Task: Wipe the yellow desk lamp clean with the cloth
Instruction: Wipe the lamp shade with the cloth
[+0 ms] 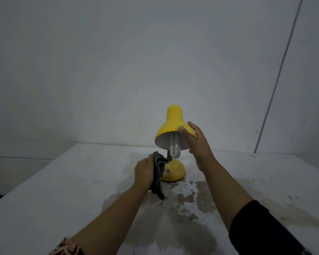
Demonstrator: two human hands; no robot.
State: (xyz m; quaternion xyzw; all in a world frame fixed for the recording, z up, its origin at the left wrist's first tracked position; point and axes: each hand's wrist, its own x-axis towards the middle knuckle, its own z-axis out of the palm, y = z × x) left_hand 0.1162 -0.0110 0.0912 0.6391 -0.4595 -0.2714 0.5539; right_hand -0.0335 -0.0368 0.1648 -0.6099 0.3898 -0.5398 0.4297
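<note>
The yellow desk lamp point(170, 124) stands on the stained tabletop point(63, 181) between the two hands. The right hand point(196, 144) holds the rim of the shade point(165, 130), thumb on the near edge, steadying it. The left hand point(145, 170) grips the bunched dark cloth point(158, 172) against the stem point(168, 157), just above the base point(176, 172). Wiping the stem seems the step in hand. Next the cloth should pass over the base dome beside the left hand, then up to the shade, while the right hand guards against tipping.
</note>
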